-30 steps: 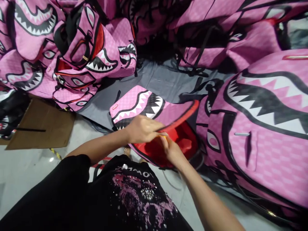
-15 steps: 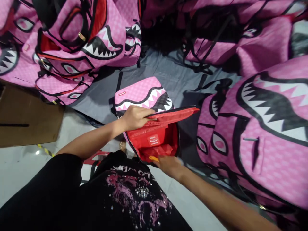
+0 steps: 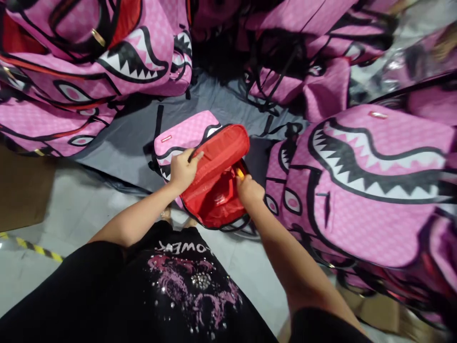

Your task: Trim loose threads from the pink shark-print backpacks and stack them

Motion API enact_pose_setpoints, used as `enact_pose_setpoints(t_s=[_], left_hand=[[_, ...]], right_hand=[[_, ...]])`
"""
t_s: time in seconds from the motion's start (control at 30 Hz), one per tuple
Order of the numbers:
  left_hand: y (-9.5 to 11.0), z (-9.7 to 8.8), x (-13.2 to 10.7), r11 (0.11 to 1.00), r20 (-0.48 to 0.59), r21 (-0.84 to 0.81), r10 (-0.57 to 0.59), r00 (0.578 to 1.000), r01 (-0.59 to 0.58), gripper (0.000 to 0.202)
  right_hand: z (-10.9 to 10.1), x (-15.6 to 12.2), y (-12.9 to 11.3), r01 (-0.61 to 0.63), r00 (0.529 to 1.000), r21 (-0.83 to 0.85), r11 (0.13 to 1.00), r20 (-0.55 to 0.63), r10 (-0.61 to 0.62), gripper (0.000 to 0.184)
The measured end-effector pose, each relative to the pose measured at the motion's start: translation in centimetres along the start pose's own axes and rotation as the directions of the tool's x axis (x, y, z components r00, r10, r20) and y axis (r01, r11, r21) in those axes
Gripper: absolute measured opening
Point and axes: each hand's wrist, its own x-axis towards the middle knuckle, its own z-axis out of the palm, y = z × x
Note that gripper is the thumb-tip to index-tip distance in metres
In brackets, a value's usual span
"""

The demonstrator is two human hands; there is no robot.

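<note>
Pink backpack [image 3: 185, 135] open, left hand [image 3: 182, 169] gripping flap edge, right hand [image 3: 249, 189] at rim

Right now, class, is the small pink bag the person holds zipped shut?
No: the small pink bag is open, the left hand holding back its red-lined flap while the right hand reaches the red interior.

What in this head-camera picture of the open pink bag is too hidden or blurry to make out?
- The yellow thing at the right hand: mostly covered by the fingers, too small to identify.
- Inside the open pink bag: its raised red flap, held by the left hand, hides the depths.
- Shirt lettering: partly folded away.
- Top-right pile: blurred and cut off by the edge.
</note>
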Motion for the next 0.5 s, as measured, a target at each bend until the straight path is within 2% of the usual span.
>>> enact_pose_setpoints(t_s=[0.07,0.13,0.2,0.23,0.3,0.33,0.43,0.5], left_hand=[[-0.7,1.0,0.3,1.0,-0.007,-0.026,-0.015,1.0,0.015,0.034],[-0.6,1.8,0.4,0.999,0.017,-0.049,-0.005,1.0,0.006,0.032],[-0.2,2.3,0.3,0.998,0.053,-0.064,0.025,0.998,-0.021,0.03],[0.1,2.4,0.3,0.996,0.077,-0.072,0.05,0.996,-0.044,0.029],[0.7,2.5,0.1,0.989,0.145,-0.099,0.127,0.981,-0.114,0.028],[1.0,2.5,0.0,0.981,0.184,-0.116,0.173,0.968,-0.153,0.027],[1.8,2.3,0.0,0.952,0.281,-0.155,0.298,0.912,-0.263,0.025],[2.4,2.2,0.1,0.932,0.3,-0.164,0.359,0.884,-0.323,0.024]], right_hand=[[0.9,-2.4,3.8,-0.103,0.993,0.004,0.995,0.061,0.103,0.052],[2.0,-4.9,6.6,-0.146,0.974,0.037,0.989,0.18,0.137,0.052],[3.3,-6.8,7.8,-0.195,0.921,0.197,0.961,0.373,0.111,0.055],[4.1,-7.4,7.8,-0.252,0.882,0.334,0.909,0.466,0.073,0.057],[5.8,-7.9,7.1,-0.372,0.832,0.601,0.707,0.554,-0.034,0.059],[6.7,-7.9,6.5,-0.399,0.837,0.692,0.602,0.543,-0.07,0.058],[9.2,-7.1,4.6,-0.36,0.909,0.877,0.318,0.406,-0.09,0.057],[10.4,-5.8,3.1,-0.311,0.942,0.95,0.029,0.312,-0.126,0.057]])
